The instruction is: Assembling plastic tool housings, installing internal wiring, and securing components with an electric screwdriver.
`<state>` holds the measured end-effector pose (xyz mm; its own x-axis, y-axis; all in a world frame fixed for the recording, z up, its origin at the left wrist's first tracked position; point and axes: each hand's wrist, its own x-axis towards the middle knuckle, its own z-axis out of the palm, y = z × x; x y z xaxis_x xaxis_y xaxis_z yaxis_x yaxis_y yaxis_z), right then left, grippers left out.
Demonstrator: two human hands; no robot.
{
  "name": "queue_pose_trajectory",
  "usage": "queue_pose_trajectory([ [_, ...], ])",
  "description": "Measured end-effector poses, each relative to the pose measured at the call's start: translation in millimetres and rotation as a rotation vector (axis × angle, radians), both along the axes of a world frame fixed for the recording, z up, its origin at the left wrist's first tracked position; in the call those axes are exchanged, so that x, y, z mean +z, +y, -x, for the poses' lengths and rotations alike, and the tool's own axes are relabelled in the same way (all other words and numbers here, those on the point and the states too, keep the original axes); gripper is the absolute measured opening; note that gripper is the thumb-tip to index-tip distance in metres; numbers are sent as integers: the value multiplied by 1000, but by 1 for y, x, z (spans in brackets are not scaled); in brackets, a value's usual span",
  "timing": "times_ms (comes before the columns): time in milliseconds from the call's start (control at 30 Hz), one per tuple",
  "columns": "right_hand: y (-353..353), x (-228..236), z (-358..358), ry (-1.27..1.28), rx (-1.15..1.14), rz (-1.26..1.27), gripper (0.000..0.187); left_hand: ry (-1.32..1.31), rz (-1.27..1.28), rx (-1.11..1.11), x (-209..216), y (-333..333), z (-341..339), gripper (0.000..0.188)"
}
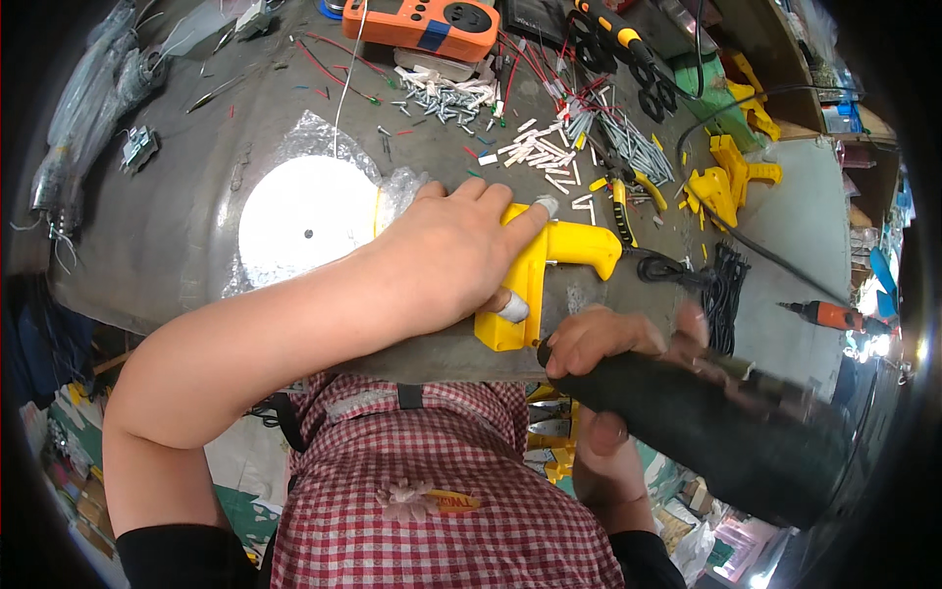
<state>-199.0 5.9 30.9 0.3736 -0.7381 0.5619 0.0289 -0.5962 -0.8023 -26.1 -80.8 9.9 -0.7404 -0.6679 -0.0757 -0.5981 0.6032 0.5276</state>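
Mid-frame, the left hand (453, 243) grips a yellow casing (531, 285), seemingly part-assembled; lower right, the right hand (606, 341) holds a dark tool (731, 432).

Near the near edge of the grey surface (186, 236), one left hand (461, 240) and one right hand (608, 339), two in all; two white-wrapped digits (513, 307) on the left. Also there, one yellow tool body (535, 280) and one black cylindrical tool (726, 422). Toward the left edge, one white disc (309, 211) and one small metal part (139, 149). Toward the far edge, one orange device (427, 25), two heaps of screws (636, 145) and many white sleeves (535, 149), both past counting. Toward the right edge, one black cable coil (724, 294), at least two yellow handle pieces (721, 182).
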Motion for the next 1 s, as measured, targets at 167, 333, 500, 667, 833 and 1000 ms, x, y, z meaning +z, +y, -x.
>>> queue_pose_trajectory([
  [167,4,1,-11,-28,-26,-21,73,-1,-12,-10,-1,0,3,83],
  [333,8,-2,-24,-60,-71,-45,69,53,65,-44,-12,-4,-11,78],
  [500,-10,-7,-20,-92,81,-57,66,110,355,-156,-27,-7,-24,66],
  [667,-22,-7,-17,-128,214,-94,66,164,376,-80,-37,1,-21,62],
  [833,4,0,-37,-44,-157,-102,50,142,433,13,-33,13,-22,60],
  [1000,14,14,-8,273,-70,-262,47,113,418,81,-30,22,-29,59],
])
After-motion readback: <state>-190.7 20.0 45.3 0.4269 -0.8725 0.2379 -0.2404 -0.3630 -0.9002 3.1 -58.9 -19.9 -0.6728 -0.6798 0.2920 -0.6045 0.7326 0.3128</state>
